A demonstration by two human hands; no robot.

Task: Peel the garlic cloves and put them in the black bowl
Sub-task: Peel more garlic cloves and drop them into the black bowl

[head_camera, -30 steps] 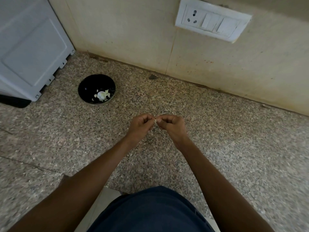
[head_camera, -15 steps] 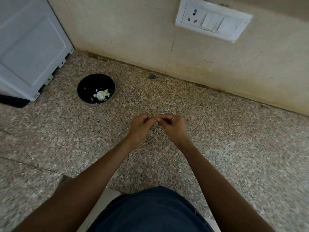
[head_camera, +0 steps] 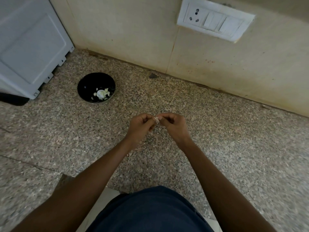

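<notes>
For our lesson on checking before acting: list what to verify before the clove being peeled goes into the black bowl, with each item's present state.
1. Garlic clove held: ok, pinched between left hand and right hand.
2. Clove fully peeled: cannot tell, too small.
3. Black bowl within view, upright: ok, on the counter to the left.
4. Bowl has room: ok, only a few pale pieces inside.
5. Path to bowl unobstructed: ok.

Bare forearms [head_camera: 93, 178], sleeveless to view; dark navy garment [head_camera: 150, 210].
</notes>
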